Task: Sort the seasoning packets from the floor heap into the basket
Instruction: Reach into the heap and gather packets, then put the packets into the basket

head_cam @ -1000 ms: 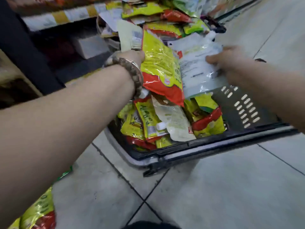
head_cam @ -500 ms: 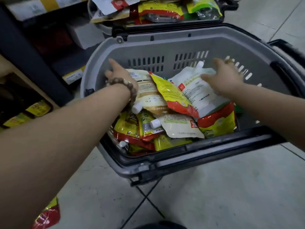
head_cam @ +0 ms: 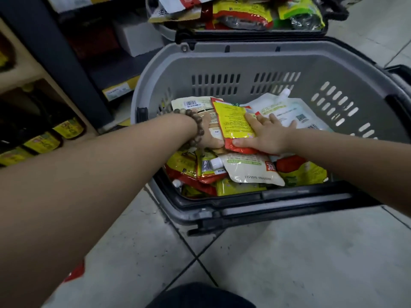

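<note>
Right hand (head_cam: 266, 133) lies flat, fingers spread, on yellow-red packet (head_cam: 235, 121) & white pouch (head_cam: 287, 110), atop the pile in grey basket (head_cam: 244, 61). Left hand (head_cam: 208, 136): fingers hidden under that packet, grip can't be told. Beaded bracelet (head_cam: 198, 127) on wrist.

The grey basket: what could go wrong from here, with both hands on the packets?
1. The right hand presses on the white spouted pouch; hard pressure might loosen its cap.
2. The white red-labelled packet lies close to the near rim of the basket and may slide out.
3. The bead bracelet lies against the beige packet and may catch on its edge.
</note>
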Demonstrator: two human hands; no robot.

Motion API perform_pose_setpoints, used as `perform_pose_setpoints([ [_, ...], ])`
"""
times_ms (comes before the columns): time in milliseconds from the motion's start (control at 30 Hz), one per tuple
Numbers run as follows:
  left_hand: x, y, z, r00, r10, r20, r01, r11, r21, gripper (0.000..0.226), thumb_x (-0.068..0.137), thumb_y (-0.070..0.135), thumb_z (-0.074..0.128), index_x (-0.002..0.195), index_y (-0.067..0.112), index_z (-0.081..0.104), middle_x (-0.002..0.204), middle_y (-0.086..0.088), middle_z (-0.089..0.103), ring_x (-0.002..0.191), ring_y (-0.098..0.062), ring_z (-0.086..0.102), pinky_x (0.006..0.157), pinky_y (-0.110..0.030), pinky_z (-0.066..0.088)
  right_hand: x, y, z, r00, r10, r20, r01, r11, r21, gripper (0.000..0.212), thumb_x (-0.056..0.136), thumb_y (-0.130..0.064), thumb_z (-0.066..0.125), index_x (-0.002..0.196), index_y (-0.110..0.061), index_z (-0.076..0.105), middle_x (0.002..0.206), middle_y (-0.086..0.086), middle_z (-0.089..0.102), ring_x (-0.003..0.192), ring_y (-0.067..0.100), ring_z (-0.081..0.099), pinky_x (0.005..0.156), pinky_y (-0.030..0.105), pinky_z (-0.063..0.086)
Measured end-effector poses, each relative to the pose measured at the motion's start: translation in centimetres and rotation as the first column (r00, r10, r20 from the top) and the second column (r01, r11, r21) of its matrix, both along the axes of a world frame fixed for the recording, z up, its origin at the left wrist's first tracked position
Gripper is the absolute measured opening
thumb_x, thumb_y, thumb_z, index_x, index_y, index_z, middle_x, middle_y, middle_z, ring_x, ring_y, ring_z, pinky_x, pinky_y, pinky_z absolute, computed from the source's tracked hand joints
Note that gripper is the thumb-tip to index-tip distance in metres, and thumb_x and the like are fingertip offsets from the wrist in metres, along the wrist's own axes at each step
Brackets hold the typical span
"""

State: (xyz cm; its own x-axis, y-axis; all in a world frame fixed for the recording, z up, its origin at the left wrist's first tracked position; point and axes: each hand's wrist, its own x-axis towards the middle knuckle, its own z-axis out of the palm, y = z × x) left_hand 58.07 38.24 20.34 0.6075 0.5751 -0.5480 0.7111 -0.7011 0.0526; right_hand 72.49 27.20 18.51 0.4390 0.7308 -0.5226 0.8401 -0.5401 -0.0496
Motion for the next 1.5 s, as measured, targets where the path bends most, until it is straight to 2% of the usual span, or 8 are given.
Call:
perform_pose_setpoints([
  [100, -0.7, 0.0, 1.7, 0.966, 0.02, 0.258, -0.021, 1.0, 0.002, 0.09, 0.082, 0.063, 0.054, 0.15, 0.018, 0.016, 0.157, -0.013, 0.011, 0.144, -0.03, 0.015, 0.116, -0.039, 0.02, -0.4, 0.6, 1.7, 1.0, -0.017, -0.004, 0.018, 0.988, 0.154, 0.107, 0.069, -0.082, 0.044, 0.15, -0.034, -0.007, 0.158, 0.008, 0.015, 0.143, 0.03, 0.018, 0.112, 0.063, 0.01],
  [200, -2.7, 0.2, 4.9, 0.787, 0.092, 0.61, -0.083, 0.996, -0.042, 0.065, 0.091, 0.041, 0.056, 0.146, 0.016, 0.03, 0.151, -0.005, 0.031, 0.138, -0.021, 0.031, 0.104, -0.024, 0.027, -2.5, 1.7, 3.9, 1.0, 0.007, -0.022, 0.005, 0.869, 0.495, 0.094, 0.084, -0.051, 0.061, 0.151, -0.027, 0.0, 0.15, 0.014, 0.031, 0.135, 0.032, 0.033, 0.109, 0.052, 0.029],
  [367, -10.2, 2.5, 7.7, 0.527, 0.239, 0.815, -0.301, 0.95, -0.084, 0.063, 0.085, 0.038, 0.06, 0.141, 0.017, 0.04, 0.144, -0.003, 0.044, 0.131, -0.018, 0.043, 0.103, -0.025, 0.036, -9.3, 5.5, 8.2, 0.974, 0.126, -0.188, 0.041, 0.721, 0.692, 0.083, 0.09, -0.032, 0.06, 0.152, -0.026, 0.005, 0.156, 0.005, 0.024, 0.132, 0.025, 0.04, 0.095, 0.03, 0.037],
  [433, -14.1, 3.9, 7.5, 0.461, 0.322, 0.827, -0.403, 0.906, -0.128, 0.061, 0.086, 0.033, 0.063, 0.141, 0.017, 0.041, 0.143, -0.003, 0.046, 0.13, -0.018, 0.045, 0.105, -0.028, 0.037, -12.9, 7.7, 9.1, 0.962, 0.191, -0.195, 0.005, 0.703, 0.711, 0.08, 0.091, -0.028, 0.059, 0.151, -0.026, 0.007, 0.155, 0.004, 0.025, 0.116, 0.024, 0.051, 0.089, 0.03, 0.042],
  [933, -46.1, 2.0, -5.6, 0.203, 0.703, 0.682, -0.844, 0.479, -0.243, 0.05, 0.086, 0.025, 0.063, 0.134, 0.018, 0.049, 0.133, 0.001, 0.055, 0.123, -0.015, 0.05, 0.091, -0.018, 0.037, -41.3, 17.9, -1.2, 0.824, 0.538, -0.176, -0.428, 0.795, 0.429, 0.077, 0.086, -0.031, 0.064, 0.149, -0.017, 0.021, 0.142, 0.012, 0.044, 0.126, 0.027, 0.045, 0.085, 0.023, 0.036],
  [1167, -51.3, -0.6, -14.1, 0.092, 0.811, 0.578, -0.917, 0.295, -0.269, 0.053, 0.087, 0.029, 0.06, 0.137, 0.018, 0.046, 0.135, -0.004, 0.053, 0.122, -0.022, 0.051, 0.096, -0.028, 0.039, -47.1, 19.2, -9.6, 0.674, 0.731, -0.107, -0.691, 0.675, 0.259, 0.082, 0.086, -0.032, 0.066, 0.151, -0.019, 0.018, 0.137, 0.014, 0.046, 0.11, 0.032, 0.053, 0.079, 0.029, 0.043],
  [1367, -52.8, -2.8, -19.4, 0.034, 0.849, 0.528, -0.928, 0.223, -0.299, 0.053, 0.087, 0.02, 0.058, 0.138, 0.019, 0.044, 0.135, -0.004, 0.054, 0.118, -0.023, 0.054, 0.094, -0.027, 0.042, -51.0, 20.6, -16.5, 0.64, 0.743, -0.195, -0.72, 0.669, 0.185, 0.09, 0.083, -0.04, 0.069, 0.151, -0.016, 0.015, 0.15, 0.015, 0.03, 0.13, 0.035, 0.039, 0.093, 0.038, 0.04],
  [1500, -53.5, -3.5, -21.7, 0.021, 0.843, 0.538, -0.938, 0.203, -0.28, 0.05, 0.089, 0.021, 0.059, 0.137, 0.019, 0.046, 0.135, -0.001, 0.055, 0.121, -0.02, 0.052, 0.093, -0.025, 0.04, -53.7, 22.3, -20.5, 0.698, 0.601, -0.389, -0.525, 0.799, 0.292, 0.075, 0.086, -0.034, 0.066, 0.146, -0.014, 0.026, 0.134, 0.006, 0.047, 0.117, 0.022, 0.048, 0.08, 0.02, 0.036],
])
